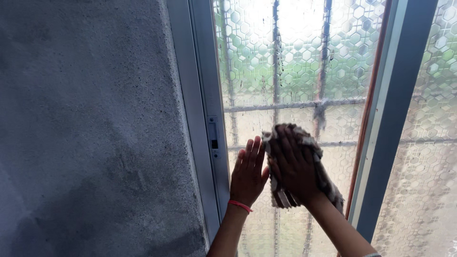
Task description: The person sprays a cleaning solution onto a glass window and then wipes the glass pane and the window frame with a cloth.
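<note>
Her right hand (293, 166) presses a striped cloth (304, 166) flat against the patterned window pane (295, 62), fingers spread over it; the left hand (247, 173) braces open-palmed beside it.

grey rough wall (90, 119) (left), window latch (213, 138)

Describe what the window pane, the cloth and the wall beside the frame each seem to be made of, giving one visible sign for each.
Window pane: likely patterned glass; light glows through an embossed hexagon texture.
Cloth: soft woven fabric, probably; it bunches in folds under the right hand.
Wall: apparently rough cement plaster, grey, grainy and matt.
</note>
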